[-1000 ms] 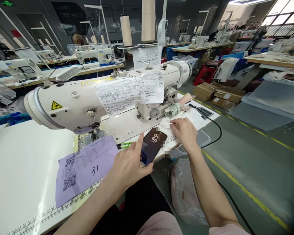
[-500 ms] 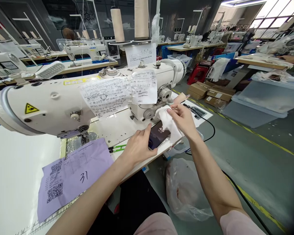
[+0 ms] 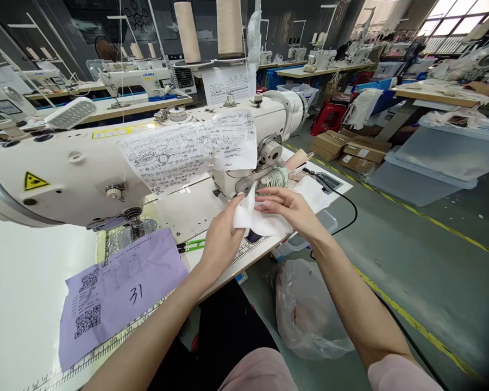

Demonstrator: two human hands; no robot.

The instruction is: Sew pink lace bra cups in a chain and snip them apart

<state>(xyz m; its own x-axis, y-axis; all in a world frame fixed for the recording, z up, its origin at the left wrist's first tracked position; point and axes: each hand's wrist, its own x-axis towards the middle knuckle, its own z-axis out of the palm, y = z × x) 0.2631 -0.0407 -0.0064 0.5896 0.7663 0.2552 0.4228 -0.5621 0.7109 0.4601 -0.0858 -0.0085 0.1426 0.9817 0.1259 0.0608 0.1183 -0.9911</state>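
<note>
A piece of white fabric (image 3: 264, 222) lies bunched at the table's front edge, one corner standing up between my hands. My left hand (image 3: 222, 236) grips its left end between thumb and fingers. Stretched out over the fabric, the fingers of my right hand (image 3: 287, 209) are slightly apart, tips close to the raised corner; whether they touch it is unclear. Under the fabric only a dark corner of the phone (image 3: 252, 237) shows. Behind my hands stands the white sewing machine (image 3: 77, 163), with handwritten paper (image 3: 167, 155) on its arm.
A purple sheet marked 31 (image 3: 124, 296) and green-handled thread snips (image 3: 193, 245) lie left of my hands. Coiled pale cord (image 3: 275, 178), a thread cone (image 3: 297, 159) and a black cable (image 3: 355, 212) are to the right. A plastic bag (image 3: 309, 309) hangs below the table edge.
The white fabric has moved left and now covers most of the phone. My left hand has gone from the phone to the fabric. My right hand's pinch has loosened; the pale cord is uncovered.
</note>
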